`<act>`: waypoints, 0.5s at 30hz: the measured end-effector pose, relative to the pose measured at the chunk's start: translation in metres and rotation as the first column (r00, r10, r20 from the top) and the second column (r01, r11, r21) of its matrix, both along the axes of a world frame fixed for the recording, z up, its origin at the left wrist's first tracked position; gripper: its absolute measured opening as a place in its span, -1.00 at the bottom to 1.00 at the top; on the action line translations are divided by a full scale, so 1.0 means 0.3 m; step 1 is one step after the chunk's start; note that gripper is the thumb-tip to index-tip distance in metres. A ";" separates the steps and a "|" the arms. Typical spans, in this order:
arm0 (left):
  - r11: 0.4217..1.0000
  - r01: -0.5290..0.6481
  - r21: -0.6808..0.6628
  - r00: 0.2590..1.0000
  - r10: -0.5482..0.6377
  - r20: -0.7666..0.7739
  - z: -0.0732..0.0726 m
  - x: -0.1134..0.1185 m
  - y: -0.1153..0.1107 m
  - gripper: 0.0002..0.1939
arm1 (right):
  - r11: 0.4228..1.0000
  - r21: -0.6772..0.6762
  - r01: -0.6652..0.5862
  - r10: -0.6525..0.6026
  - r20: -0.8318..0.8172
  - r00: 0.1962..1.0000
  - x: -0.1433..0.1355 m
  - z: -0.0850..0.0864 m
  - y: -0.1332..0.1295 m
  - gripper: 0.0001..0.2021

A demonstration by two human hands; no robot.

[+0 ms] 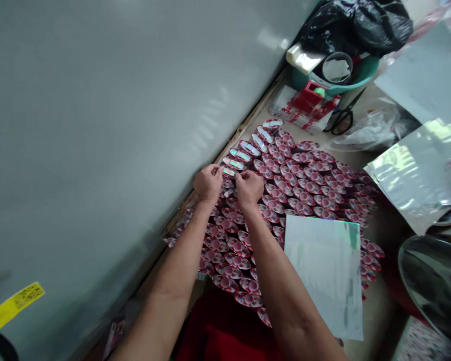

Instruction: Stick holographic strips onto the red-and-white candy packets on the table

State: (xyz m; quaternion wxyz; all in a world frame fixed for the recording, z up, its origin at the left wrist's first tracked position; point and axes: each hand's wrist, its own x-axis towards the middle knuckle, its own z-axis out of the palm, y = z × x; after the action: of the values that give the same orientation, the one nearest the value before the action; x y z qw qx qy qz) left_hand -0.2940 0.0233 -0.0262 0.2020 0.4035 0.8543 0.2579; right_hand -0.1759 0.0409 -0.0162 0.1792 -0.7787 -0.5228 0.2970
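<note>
Many red-and-pink printed oval pieces (280, 185), with round pink centres, lie in rows across the table. Along the wall-side row, several ovals carry a shiny rainbow strip (249, 148) on top. My left hand (209, 183) is pinched closed at the left end of another shiny strip (228, 172). At its other end, the fingers of my right hand (250, 188) are pressed together. This strip lies over an oval in the same row; whether it touches the oval is hard to make out. A pale sheet with a shimmering edge (323, 276) covers ovals beside my right forearm.
A grey wall (97, 125) borders the table on the left. Farther back are a teal basin (361, 77), a black plastic bag (361, 25), black scissors (344, 118) and clear plastic (376, 128). Glossy sheets (421, 170) and a clear rounded lid (436, 281) are at the right.
</note>
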 end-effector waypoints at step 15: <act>0.982 -0.112 0.151 0.949 0.061 0.309 0.108 0.046 -0.123 -0.56 | 0.974 0.100 0.205 -0.155 -0.369 0.916 0.059 0.058 0.018 -0.63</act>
State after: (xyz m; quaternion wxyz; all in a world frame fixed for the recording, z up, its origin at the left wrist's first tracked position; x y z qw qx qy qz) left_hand -0.2803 -0.0135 0.0064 0.2846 0.3366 0.8055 0.3960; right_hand -0.1582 0.0463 0.0012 0.3510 -0.7422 -0.4263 0.3797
